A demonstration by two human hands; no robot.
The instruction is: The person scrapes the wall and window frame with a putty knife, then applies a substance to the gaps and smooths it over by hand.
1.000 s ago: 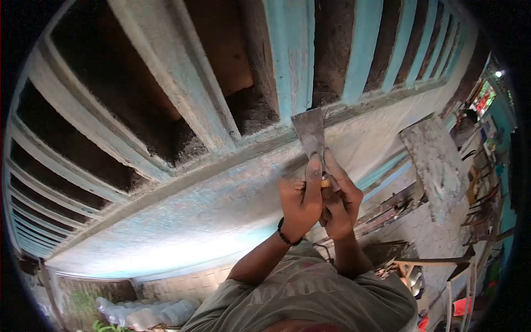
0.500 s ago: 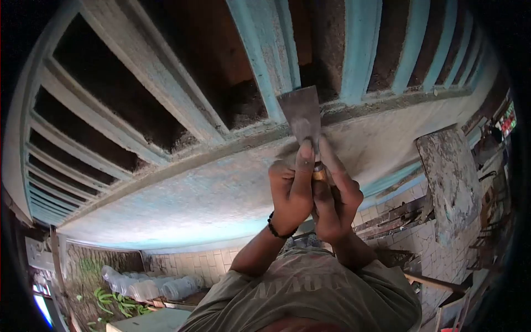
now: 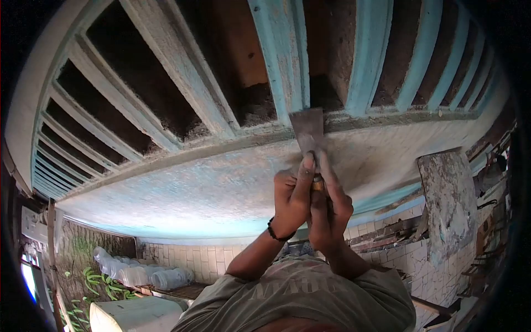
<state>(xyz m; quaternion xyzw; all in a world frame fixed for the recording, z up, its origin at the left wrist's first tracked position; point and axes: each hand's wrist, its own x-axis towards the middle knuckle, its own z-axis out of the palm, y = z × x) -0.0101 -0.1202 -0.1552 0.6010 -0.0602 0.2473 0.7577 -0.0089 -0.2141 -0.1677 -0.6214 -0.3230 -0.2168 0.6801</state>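
gripping the scraper (image 3: pixel 308 131) handle, left hand (image 3: pixel 292 202) and right hand (image 3: pixel 330 213) fingers wrapped tight; blade touching the ledge (image 3: pixel 221 148) under blue slats (image 3: pixel 287 55).

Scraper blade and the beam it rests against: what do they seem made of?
Scraper blade: probably steel, thin, flat, dull grey and smeared. Beam: looks like plaster or concrete, rough and grainy, its pale blue paint worn through to grey.

The scraper (image 3: pixel 308 130) seemingly rests on the ledge (image 3: pixel 193 156) below the slats (image 3: pixel 181 72)
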